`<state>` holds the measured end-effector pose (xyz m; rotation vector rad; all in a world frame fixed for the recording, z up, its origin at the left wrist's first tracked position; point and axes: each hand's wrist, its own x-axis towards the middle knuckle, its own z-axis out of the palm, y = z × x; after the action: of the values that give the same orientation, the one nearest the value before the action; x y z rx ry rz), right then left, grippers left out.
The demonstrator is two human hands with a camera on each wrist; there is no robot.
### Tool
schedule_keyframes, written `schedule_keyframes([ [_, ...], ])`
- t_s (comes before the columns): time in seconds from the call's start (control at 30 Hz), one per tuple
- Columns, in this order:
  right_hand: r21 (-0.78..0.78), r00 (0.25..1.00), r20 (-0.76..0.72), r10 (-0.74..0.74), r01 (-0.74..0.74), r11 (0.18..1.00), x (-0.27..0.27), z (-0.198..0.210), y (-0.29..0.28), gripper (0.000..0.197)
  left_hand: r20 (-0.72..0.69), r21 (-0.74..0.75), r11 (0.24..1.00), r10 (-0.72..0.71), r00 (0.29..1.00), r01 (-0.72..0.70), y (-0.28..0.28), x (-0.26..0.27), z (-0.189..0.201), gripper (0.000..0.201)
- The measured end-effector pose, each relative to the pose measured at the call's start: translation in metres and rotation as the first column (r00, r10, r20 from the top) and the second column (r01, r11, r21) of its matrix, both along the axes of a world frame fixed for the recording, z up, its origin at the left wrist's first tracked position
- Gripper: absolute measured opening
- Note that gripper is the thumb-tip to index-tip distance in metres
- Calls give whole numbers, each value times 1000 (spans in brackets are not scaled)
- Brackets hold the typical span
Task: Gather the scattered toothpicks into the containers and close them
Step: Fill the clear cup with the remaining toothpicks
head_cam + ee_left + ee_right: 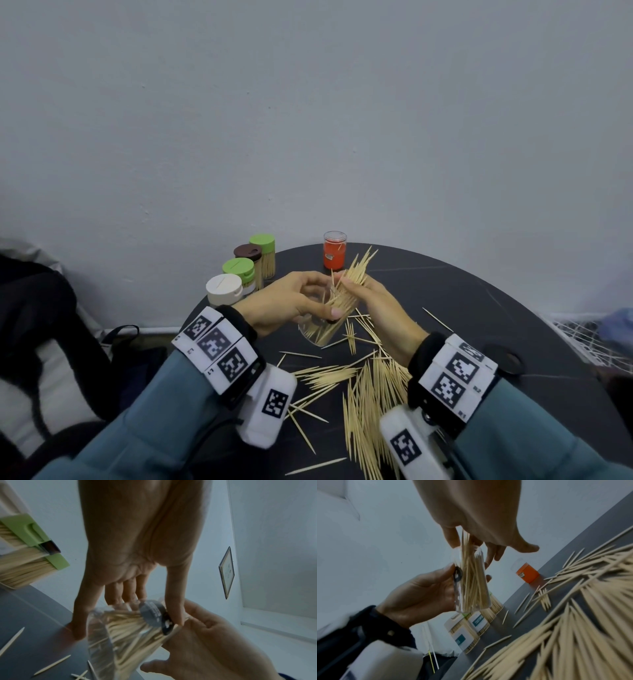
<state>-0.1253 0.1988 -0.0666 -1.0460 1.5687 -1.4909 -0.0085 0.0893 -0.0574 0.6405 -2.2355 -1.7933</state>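
Only wrist views show both hands gripping: left hand (pixel 423 595) jar (pixel 471 588), right hand (pixel 214 649) toothpicks (pixel 465 550).

A clear lidless container (pixel 320 327), tilted and half full of toothpicks (pixel 352 279), is above the dark bench (pixel 479 308). Many loose toothpicks (pixel 370 394) lie scattered there; four closed containers (pixel 239 274) stand at its left edge.

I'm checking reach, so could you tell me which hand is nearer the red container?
Right. The right hand, feeding toothpicks, sits just below the red container; the left hand is farther left.

clear jar (pixel 471 588) of toothpicks (pixel 469 566), left hand (pixel 423 595)
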Motion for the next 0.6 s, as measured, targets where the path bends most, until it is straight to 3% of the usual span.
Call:
schedule_keyframes([
  [0.27,-127,997,2,-73,72,989,-8,6,-4,42,-2,7,1000,-28,1000,28,4,0,3,55],
  [0.47,-158,998,6,-57,57,986,1,-4,-6,37,-13,19,1000,-15,1000,15,4,1,4,52],
  [0.6,-210,997,62,-36,48,977,-1,-1,-5,22,-15,11,1000,-6,1000,6,5,1,3,51],
])
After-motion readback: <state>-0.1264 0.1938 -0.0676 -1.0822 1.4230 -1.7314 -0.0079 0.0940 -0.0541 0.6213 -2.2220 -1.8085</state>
